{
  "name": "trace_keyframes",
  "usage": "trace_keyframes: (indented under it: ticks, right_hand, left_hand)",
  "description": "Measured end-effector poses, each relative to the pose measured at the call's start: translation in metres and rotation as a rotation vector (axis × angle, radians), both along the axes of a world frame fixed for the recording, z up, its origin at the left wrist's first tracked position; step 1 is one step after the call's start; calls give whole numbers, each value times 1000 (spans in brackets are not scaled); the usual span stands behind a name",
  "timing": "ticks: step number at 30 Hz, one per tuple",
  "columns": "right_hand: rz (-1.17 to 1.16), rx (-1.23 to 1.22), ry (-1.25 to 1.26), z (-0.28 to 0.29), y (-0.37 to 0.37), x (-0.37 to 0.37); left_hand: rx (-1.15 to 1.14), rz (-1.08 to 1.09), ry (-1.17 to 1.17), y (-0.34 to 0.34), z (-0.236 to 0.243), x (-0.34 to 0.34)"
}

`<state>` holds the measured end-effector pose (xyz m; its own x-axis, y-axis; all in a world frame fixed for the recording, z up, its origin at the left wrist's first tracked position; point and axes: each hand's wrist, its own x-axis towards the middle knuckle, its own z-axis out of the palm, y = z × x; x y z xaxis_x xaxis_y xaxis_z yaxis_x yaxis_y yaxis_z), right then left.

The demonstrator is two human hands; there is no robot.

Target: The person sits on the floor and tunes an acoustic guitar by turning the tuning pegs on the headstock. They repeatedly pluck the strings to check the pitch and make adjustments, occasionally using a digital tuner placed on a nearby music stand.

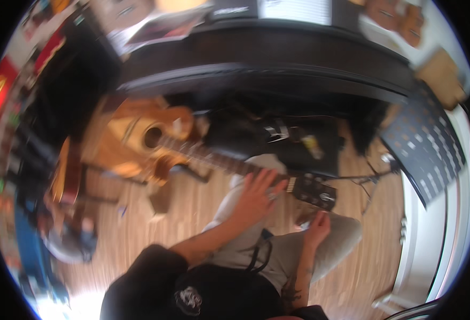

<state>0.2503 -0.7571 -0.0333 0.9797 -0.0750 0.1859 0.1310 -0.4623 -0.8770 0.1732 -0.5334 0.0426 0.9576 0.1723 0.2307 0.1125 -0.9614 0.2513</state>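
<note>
An acoustic guitar lies across in front of me, its light wooden body point(133, 130) at the left and its dark neck point(213, 157) running right to a black headstock point(312, 192). My left hand point(257, 193) rests flat over the strings near the nut, fingers spread, a ring on one finger. Just below the headstock, my right hand point(318, 226) has its fingers pinched together at the edge, where a tuning peg sits; the peg itself is hidden by the fingertips. Motion blur softens the fine detail. My light-trousered legs point(336, 242) are under the headstock end.
A long dark piano-like cabinet point(267, 48) spans the far side. Beneath it lies a black case point(235, 136) with small items on top. A perforated black music stand point(424, 141) is at right. Another guitar point(67, 173) stands at left, near a small cardboard box point(160, 202).
</note>
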Motion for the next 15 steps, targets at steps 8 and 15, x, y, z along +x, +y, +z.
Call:
trace_keyframes:
  ticks: [8,15]
  right_hand:
    - [-61,-299,-149,-8,-14,1]
    - [146,950,697,-25,-19,11]
  left_hand:
    - [1,-25,-131,-7,-20,1]
    - [60,219,-164,100,-35,-39]
